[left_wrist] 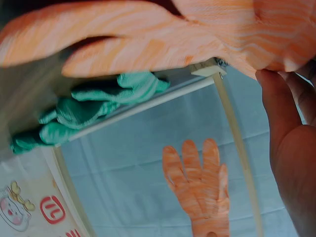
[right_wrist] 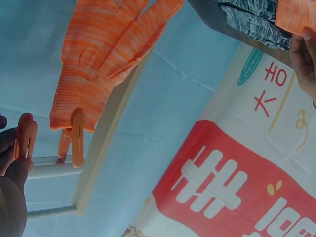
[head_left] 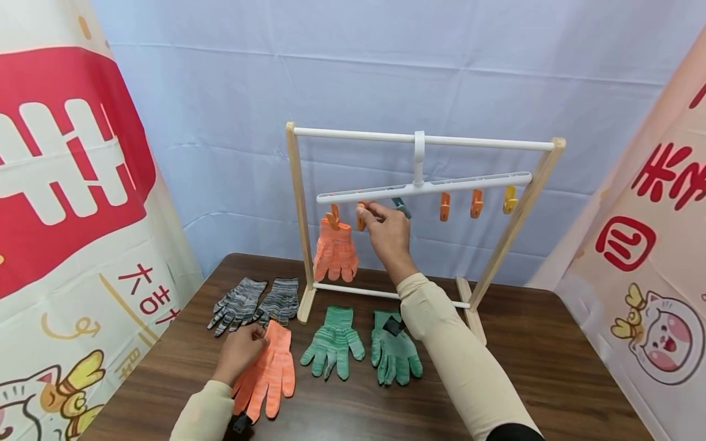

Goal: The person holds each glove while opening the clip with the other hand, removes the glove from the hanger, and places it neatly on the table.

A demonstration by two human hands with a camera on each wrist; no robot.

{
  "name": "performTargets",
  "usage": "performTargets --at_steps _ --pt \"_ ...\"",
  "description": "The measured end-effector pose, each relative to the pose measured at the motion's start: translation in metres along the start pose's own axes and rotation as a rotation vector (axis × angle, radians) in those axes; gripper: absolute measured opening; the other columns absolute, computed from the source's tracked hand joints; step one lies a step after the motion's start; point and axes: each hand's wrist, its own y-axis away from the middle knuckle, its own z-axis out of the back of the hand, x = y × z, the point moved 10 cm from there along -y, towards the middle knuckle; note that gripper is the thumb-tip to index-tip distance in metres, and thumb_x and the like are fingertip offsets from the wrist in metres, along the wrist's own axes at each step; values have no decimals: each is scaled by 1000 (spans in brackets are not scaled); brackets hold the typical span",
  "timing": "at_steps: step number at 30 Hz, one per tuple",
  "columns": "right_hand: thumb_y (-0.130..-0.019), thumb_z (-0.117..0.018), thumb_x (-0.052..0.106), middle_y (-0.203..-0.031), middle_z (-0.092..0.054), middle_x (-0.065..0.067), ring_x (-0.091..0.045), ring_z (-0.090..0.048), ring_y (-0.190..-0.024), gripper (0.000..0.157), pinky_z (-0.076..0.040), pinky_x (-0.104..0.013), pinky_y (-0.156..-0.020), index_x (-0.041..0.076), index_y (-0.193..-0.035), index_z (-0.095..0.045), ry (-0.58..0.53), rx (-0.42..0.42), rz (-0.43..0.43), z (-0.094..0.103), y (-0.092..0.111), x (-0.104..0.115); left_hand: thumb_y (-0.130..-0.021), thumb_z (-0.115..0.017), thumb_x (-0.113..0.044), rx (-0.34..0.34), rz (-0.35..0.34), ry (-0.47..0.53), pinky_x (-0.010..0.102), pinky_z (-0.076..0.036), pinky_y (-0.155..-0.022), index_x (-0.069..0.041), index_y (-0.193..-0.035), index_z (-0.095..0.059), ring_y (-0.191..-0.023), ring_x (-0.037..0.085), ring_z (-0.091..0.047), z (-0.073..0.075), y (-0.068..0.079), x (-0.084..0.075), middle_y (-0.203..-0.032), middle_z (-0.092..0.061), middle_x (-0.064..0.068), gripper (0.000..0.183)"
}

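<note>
In the head view my left hand [head_left: 242, 350] pinches the cuff of an orange knit glove [head_left: 274, 367], which hangs close over the table. My right hand [head_left: 388, 236] is raised to the white hanger [head_left: 375, 193] and grips an orange clothespin [head_left: 361, 217] under its lower end. That same clothespin [right_wrist: 25, 136] shows between thumb and fingers in the right wrist view. Just left of it, a second orange glove [head_left: 335, 251] hangs fingers down from another orange clothespin [head_left: 333, 217]. The left wrist view shows the held glove [left_wrist: 148, 49] across its top.
The tilted hanger hooks on a wooden rack [head_left: 300, 214]. A dark green clothespin [head_left: 401, 207], two orange ones and a yellow clothespin [head_left: 510, 199] hang further right. Grey striped gloves [head_left: 239, 303] lie at the table's left, green gloves [head_left: 333, 343] in front of the rack.
</note>
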Motion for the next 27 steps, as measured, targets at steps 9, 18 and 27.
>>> performTargets --at_steps 9,18,27 --pt "-83 -65 39 -96 -69 2 -10 -65 -83 31 -51 -32 -66 23 -109 -69 -6 7 1 0 0 -1 -84 -59 -20 23 30 -93 31 -30 -43 -13 -81 -60 -48 16 -42 -4 3 3 -57 -46 0 8" --pt "-83 -65 41 -100 -68 1 -12 -64 -87 36 -52 -32 -71 22 -113 -67 -10 33 -8 -2 1 -1 -84 -59 -23 54 58 -105 27 -24 -41 -16 -59 -45 -43 13 -31 -4 1 6 -49 -35 -3 30" --pt "-82 -65 42 -100 -67 -1 -14 -64 -84 41 -52 -33 -69 20 -117 -64 -3 59 -5 -4 1 0 -88 -56 -28 61 55 -109 29 -29 -41 -15 -66 -54 -44 15 -39 -1 1 4 -54 -45 0 26"
